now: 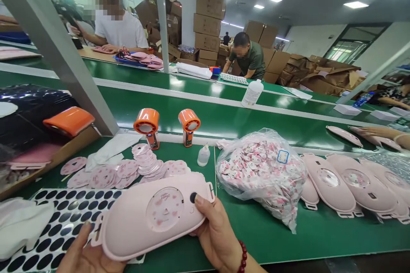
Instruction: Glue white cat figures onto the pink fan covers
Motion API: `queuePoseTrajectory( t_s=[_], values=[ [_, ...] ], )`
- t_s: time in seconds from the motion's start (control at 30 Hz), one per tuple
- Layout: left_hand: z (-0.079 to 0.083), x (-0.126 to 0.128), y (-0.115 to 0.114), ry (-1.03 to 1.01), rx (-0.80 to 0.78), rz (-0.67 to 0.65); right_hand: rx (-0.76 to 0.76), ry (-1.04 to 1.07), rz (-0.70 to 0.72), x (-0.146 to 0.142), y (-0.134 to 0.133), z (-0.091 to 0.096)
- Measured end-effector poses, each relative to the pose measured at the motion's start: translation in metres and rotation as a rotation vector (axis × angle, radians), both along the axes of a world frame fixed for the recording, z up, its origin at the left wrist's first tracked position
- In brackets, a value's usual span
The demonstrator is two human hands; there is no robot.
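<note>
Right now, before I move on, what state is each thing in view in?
Pink oval housing: held up, tilted, printed disc in its round window.
Left hand: gripping its lower end.
Right hand: gripping its other end, thumb beside its black dot.
Black dot sticker sheet: lying flat, many dots on it.
Clear bag of printed discs: full, lying on the belt.
Orange-topped fans: two, standing upright.
Pink housings: lying in an overlapping row.

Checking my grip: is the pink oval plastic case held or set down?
Held: the left hand and right hand grip the pink oval plastic case at both ends.
</note>
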State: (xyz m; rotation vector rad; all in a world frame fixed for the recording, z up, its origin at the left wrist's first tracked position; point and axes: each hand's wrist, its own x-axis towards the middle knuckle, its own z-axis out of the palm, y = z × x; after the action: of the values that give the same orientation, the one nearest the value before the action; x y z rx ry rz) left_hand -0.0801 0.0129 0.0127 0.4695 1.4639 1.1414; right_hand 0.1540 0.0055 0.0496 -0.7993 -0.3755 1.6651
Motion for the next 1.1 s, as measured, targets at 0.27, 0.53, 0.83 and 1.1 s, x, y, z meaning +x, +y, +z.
queuePoseTrajectory(
  t_s=[0.27,0.53,0.83,1.1],
  values=[
    [0.027,-0.012,-0.004,-0.052,0.187,0.192,-0.041,-0.055,-0.085,0.013,-0.006,-0.016],
    [0.029,-0.008,-0.005,-0.272,0.116,0.224,-0.005,-0.058,-0.062,0.018,-0.008,-0.025],
    [0.029,-0.015,-0.009,-0.674,0.114,0.227,-0.032,-0.028,-0.069,0.022,-0.008,-0.013],
    [0.035,-0.008,-0.009,-1.11,0.373,-0.103,-0.027,-0.002,-0.135,0.019,-0.012,-0.009]
  ],
)
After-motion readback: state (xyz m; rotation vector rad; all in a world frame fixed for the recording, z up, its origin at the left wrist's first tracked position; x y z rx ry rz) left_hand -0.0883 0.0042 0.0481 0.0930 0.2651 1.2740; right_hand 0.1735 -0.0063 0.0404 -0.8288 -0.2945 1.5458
